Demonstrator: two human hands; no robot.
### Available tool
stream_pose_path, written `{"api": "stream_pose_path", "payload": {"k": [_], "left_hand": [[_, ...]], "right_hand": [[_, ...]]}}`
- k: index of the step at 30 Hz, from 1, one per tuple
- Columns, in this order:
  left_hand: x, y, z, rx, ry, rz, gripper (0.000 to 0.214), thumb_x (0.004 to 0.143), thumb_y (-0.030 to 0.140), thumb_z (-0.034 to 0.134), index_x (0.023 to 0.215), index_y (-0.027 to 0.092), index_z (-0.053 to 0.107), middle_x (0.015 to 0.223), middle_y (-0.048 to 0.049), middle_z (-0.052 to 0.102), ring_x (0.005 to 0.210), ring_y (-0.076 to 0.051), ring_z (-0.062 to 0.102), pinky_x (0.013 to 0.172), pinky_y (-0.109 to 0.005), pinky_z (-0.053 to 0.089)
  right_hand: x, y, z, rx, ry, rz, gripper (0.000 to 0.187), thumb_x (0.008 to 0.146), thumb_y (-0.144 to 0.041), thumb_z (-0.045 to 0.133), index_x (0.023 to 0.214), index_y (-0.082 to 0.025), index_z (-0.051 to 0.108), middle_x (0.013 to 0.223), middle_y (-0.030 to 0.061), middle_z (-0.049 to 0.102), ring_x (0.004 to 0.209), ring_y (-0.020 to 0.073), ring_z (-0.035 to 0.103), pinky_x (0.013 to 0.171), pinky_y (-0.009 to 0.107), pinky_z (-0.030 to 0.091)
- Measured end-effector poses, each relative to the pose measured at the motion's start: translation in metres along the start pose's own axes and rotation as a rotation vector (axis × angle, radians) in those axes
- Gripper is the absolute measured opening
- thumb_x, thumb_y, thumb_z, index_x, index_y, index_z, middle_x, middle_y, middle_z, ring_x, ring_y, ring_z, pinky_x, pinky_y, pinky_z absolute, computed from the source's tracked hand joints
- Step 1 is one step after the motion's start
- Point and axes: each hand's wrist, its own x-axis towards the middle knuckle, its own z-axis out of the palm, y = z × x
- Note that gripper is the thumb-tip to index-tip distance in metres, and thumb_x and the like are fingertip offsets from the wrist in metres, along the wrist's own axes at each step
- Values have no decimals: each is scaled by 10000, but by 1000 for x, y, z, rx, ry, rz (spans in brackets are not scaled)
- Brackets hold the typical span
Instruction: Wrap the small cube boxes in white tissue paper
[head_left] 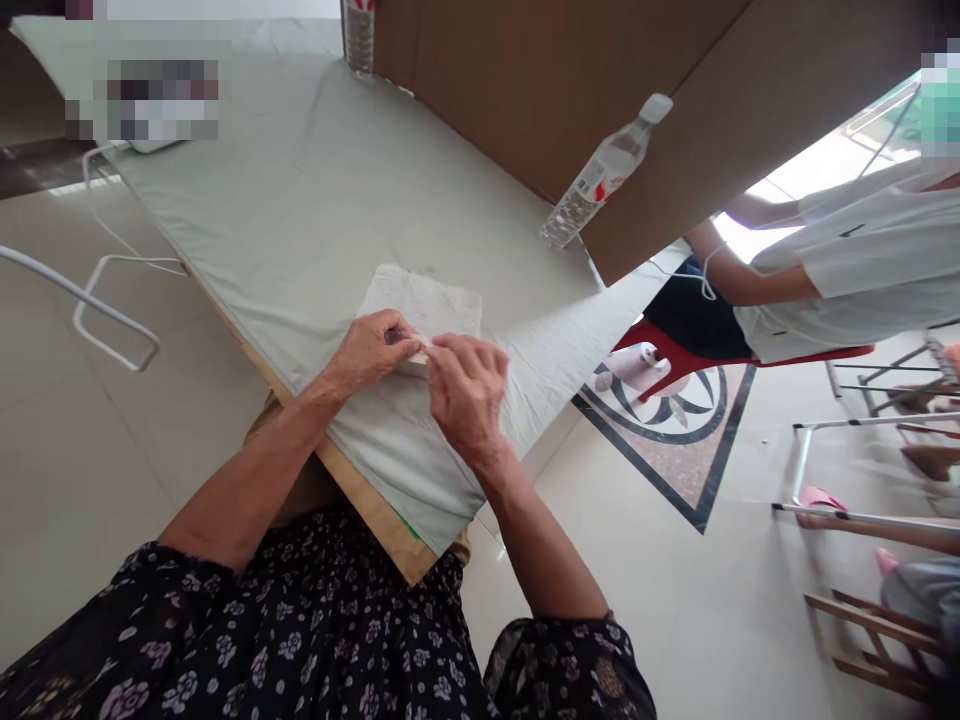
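A thin white, tissue-like sheet (427, 296) lies on the cloth-covered table (315, 200) near its front corner. Over the sheet's near edge my left hand (371, 350) is closed, thumb and forefinger pinched together. My right hand (472, 390) meets it fingertip to fingertip, also in a pinch and slightly blurred. Something small and pale shows between the fingertips, too hidden to name. A dark patch shows inside the curl of my left forefinger. Part of a whitish edge appears just below the fingers; whether it belongs to the sheet I cannot tell.
A tall cardboard panel (495, 90) stands across the table's far side. Before it leans a clear plastic bottle (604, 175); another bottle (360, 40) is farther back. At right, a person in a white shirt (847, 260) sits on a red chair (656, 350).
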Motion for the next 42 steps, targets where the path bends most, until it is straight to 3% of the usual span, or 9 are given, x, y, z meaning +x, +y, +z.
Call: {"api": "stream_pose_path", "payload": {"k": [3,7,11,15,21,26,32,38,42], "left_hand": [[-3,-3,-7,23,-18,-4,277,764,463,659,830,194,668,864,-55,729,816,-207,637,772,-348,515],[-14,-10,-24,64,-18,14,365,770,414,648,1064,200,675,963,-53,717,869,-206,647,830,-358,535],[-17,-18,-33,203,82,-66,370,801,359,586,1127,203,670,753,7,636,700,-179,592,752,-341,518],[-16,-26,-33,334,188,-107,340,806,327,601,1118,218,679,760,-3,666,721,-199,616,756,-348,517],[-17,-32,-42,447,263,-242,539,774,536,714,1183,187,667,963,-120,743,952,-329,698,884,-453,543],[-7,-23,-44,496,173,-330,532,674,644,747,969,207,673,851,-105,713,926,-351,689,790,-414,508],[3,-11,-37,443,62,-326,340,702,437,733,567,245,487,525,20,460,573,-186,487,579,-323,320],[-1,15,-28,398,131,-283,214,699,215,659,585,218,478,556,40,483,578,-139,440,571,-285,318],[-1,27,-15,165,108,-319,61,690,215,611,694,199,552,609,37,545,550,-124,504,521,-244,381]], "right_hand": [[0,-7,5,-20,-146,-105,324,1078,-193,392,1142,-239,706,1240,73,749,1140,243,647,1008,414,406],[6,-4,12,-94,-192,-111,314,1094,-241,384,1211,-245,676,1201,77,737,1064,249,614,958,425,385],[18,-5,13,-169,-245,-133,250,1081,-321,452,1191,-275,672,1109,87,696,998,263,560,875,437,356],[29,-7,16,-210,-266,-177,233,1070,-353,485,1053,-258,696,1036,96,677,946,258,527,827,428,342],[36,-6,15,-246,-274,-240,230,1059,-350,513,990,-247,707,1021,106,675,936,259,520,806,427,343],[40,-4,14,-236,-323,-259,250,1065,-378,508,994,-250,711,1034,109,677,944,270,527,811,431,345],[42,-6,11,-251,-333,-261,216,1059,-385,539,1089,-237,692,1063,111,701,973,275,553,831,421,333],[44,-12,10,-214,-348,-167,243,1039,-369,573,1154,-166,644,1096,144,735,1041,297,600,871,411,339],[43,-12,10,-164,-341,-122,281,1035,-324,515,1219,-143,625,1094,149,752,1038,302,622,884,410,346]]}}
